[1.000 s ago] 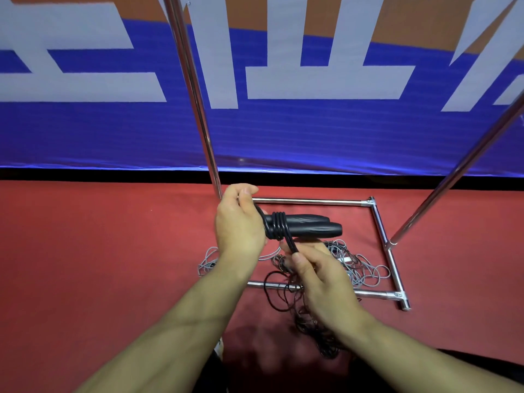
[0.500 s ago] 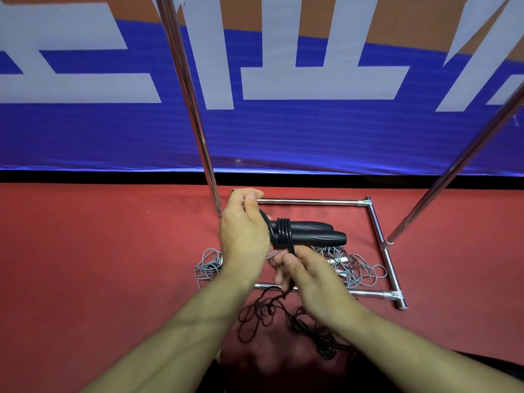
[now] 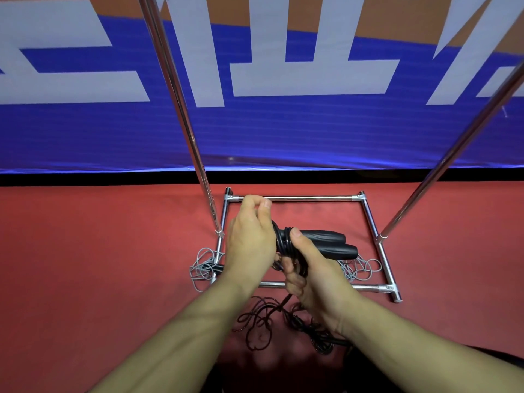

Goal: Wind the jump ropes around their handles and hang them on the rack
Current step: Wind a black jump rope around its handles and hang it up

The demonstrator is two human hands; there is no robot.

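Nearest the camera, two bare forearms reach forward over a red floor [image 3: 85, 279]. Between them, loose loops of black rope [image 3: 263, 321] lie tangled on the floor, one strand rising from the heap toward the hands.

Above the tangle, the right hand [image 3: 309, 273] is curled round that rope where it meets the handles, its thumb pressed against the coils and its fingers wrapped under them. Just beside it and touching, the left hand [image 3: 252, 239] grips the near end of the two black handles [image 3: 329, 243], which are held together side by side, pointing right, clear of the floor. Several turns of rope are already wound tightly round the handles at the point where the two hands meet. The left thumb and forefinger are raised and pinched together above the handles; whether they hold a strand cannot be told.

Under and behind the hands, a chrome rack [image 3: 371, 222] stands on the floor, its rectangular base framing the handles from this angle. A grey rope [image 3: 204, 265] lies in a loose heap across the near bar of the base, spilling out at the left corner and showing again at the right, beyond the right hand.

Two chrome uprights rise from the base, leaning apart toward the top edge. Farthest back, a blue banner [image 3: 283, 131] with large white characters runs along the wall, a black strip at its foot.
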